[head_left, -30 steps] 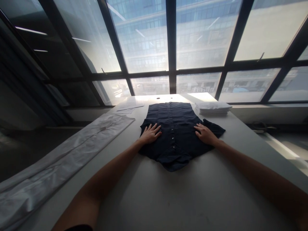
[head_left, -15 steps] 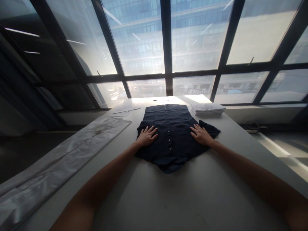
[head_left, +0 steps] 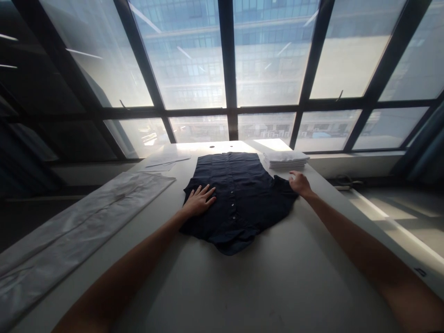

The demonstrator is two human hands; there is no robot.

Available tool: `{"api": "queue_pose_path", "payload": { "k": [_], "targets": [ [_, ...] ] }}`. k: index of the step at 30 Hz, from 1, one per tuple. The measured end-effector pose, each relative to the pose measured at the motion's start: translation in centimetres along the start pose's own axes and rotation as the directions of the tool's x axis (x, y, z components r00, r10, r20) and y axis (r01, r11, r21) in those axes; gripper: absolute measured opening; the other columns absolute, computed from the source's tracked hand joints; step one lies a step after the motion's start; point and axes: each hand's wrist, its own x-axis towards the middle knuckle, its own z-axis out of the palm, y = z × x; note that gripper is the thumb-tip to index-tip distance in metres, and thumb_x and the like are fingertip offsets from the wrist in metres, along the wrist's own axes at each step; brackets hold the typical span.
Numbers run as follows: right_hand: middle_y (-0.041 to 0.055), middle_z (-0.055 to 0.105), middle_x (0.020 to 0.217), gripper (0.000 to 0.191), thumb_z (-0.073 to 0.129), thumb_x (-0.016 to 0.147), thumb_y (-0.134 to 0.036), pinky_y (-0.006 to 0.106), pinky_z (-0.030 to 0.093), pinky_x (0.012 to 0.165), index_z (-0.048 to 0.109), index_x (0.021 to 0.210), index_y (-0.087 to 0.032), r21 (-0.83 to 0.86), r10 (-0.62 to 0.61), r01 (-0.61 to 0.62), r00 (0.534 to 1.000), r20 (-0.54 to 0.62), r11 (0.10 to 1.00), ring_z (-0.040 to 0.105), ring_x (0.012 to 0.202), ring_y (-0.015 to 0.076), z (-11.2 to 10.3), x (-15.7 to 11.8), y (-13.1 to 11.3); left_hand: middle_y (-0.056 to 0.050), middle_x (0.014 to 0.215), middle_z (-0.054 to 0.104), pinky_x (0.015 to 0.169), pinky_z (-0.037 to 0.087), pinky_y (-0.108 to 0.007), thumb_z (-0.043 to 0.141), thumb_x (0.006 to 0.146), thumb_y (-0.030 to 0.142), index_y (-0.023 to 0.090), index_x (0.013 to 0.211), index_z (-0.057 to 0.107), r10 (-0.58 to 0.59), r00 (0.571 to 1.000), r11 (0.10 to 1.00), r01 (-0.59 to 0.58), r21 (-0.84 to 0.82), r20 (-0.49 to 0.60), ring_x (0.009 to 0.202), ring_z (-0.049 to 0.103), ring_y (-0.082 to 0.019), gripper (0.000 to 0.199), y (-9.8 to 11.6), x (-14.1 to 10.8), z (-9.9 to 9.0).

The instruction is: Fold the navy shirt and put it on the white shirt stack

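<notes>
- the dark shirt lies flat, button side up, mid surface.
- left hand rests on it, fingers spread, gripping nothing.
- right hand touches its right edge; grip unclear.
- likely soft, light, limp: best pinched at edges or sleeve.

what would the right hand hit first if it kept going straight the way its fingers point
Most likely the stack of folded white cloth. The right hand lies at the right sleeve edge of the dark shirt, fingers aimed up and left toward that stack. Depth is unclear, so it might just skim the stack's near edge.
</notes>
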Motion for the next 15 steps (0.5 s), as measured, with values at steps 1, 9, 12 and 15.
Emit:
{"api": "queue_pose_path", "payload": {
  "k": [1,9,12,15],
  "targets": [
    [0.0203,0.068,0.129,0.048,0.053,0.086,-0.026,0.044,0.044,0.109,0.068,0.128,-0.01,-0.022,0.055,-0.054,0.998,0.022,0.998,0.061,0.124,0.034,-0.6,0.4,0.8,-0.002,0.17,0.017,0.12,0.016,-0.063,0.025,0.101,0.064,0.034,0.161,0.027,-0.002,1.0,1.0,0.002,-0.001,-0.001,0.155,0.012,-0.04,0.067,-0.1,0.1,0.1],
    [0.0109,0.074,0.076,0.027,0.074,0.077,-0.042,0.032,0.054,0.072,0.076,0.079,-0.015,-0.04,0.168,-0.163,0.961,0.22,0.986,0.071,0.077,0.026,-2.4,1.3,2.4,-0.002,0.169,0.019,0.121,0.016,-0.061,0.026,0.102,0.063,0.034,0.161,0.028,-0.011,1.0,1.0,0.011,0.009,-0.006,0.155,0.013,-0.038,0.066,-0.2,0.2,0.1],
    [0.0068,0.066,0.059,0.035,0.084,0.068,-0.048,0.028,0.05,0.057,0.071,0.068,-0.016,0.044,0.191,-0.214,0.932,0.307,0.976,0.064,0.062,0.0215,-2.9,1.1,1.9,-0.002,0.169,0.019,0.121,0.016,-0.061,0.025,0.101,0.063,0.034,0.161,0.028,-0.012,1.0,1.0,0.012,0.014,-0.007,0.155,0.014,-0.038,0.067,-0.2,0.2,0.0],
    [0.0031,0.055,0.047,0.042,0.089,0.061,-0.051,0.027,0.046,0.047,0.065,0.059,-0.017,0.135,0.222,-0.292,0.896,0.385,0.947,0.057,0.052,0.019,-3.6,0.8,1.7,-0.002,0.169,0.019,0.121,0.016,-0.061,0.025,0.101,0.064,0.034,0.161,0.028,-0.007,1.0,1.0,0.007,0.012,-0.01,0.155,0.014,-0.038,0.067,-0.3,0.2,0.2]
  ]
}}
